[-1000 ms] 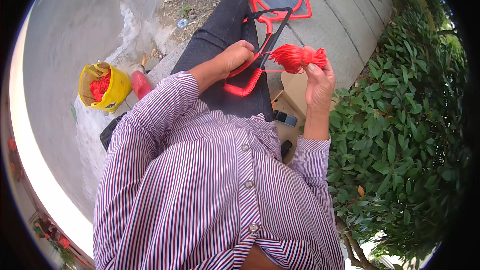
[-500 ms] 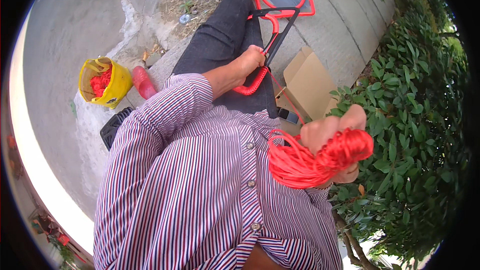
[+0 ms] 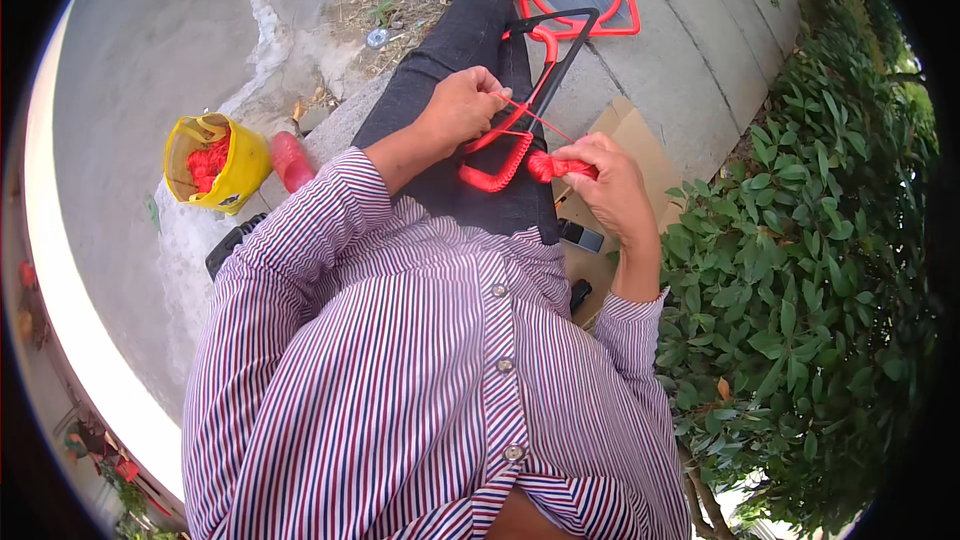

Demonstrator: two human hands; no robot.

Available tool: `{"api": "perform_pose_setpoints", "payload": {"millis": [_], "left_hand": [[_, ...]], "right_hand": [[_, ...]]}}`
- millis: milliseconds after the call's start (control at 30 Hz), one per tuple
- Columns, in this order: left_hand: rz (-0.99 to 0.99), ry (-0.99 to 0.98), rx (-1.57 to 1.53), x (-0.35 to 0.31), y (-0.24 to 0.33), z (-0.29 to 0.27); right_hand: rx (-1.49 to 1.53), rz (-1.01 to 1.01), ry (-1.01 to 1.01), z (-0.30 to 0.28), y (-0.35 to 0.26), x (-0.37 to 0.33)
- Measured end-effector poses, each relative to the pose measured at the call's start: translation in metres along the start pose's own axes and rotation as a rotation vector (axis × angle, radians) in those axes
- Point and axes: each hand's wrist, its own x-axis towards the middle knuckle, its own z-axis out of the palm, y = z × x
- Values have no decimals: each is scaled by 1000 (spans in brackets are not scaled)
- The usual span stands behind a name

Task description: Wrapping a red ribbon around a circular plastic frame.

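Note:
Across my dark trouser legs rests a black angular frame (image 3: 572,62), its near part wrapped closely in red cord (image 3: 482,180). My left hand (image 3: 458,112) is beside the frame, thumb and fingers pinching a strand of the red cord. To the right, my right hand (image 3: 612,185) is closed around a bundle of red cord (image 3: 545,168), which hangs out past the fingers. A thin strand runs taut between the two hands, over the wrapped part. My fingers hide some of the bundle.
At left a yellow bucket (image 3: 245,168) holds more red cord, with a red rounded object (image 3: 291,161) beside it. An opened cardboard box (image 3: 640,155) and a dark phone-like device (image 3: 581,235) lie at right, near a leafy hedge (image 3: 790,270). A red-rimmed frame (image 3: 628,0) lies beyond.
My right hand has swung from the right, near my chest, down to the frame with the cord bundle. My left hand has let go of the frame and now pinches the strand.

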Motion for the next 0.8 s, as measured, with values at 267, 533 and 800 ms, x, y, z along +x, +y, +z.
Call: {"api": "perform_pose_setpoints", "payload": {"millis": [267, 533, 800], "left_hand": [[-51, 40, 35, -19, -22, 17], [88, -81, -282, -33, 38, 17], [-45, -126, -220, -5, 10, 21]], "right_hand": [[894, 174, 184, 67, 6, 39], [64, -233, 451, 48, -21, 30], [1305, -176, 744, 0, -2, -5]]}}
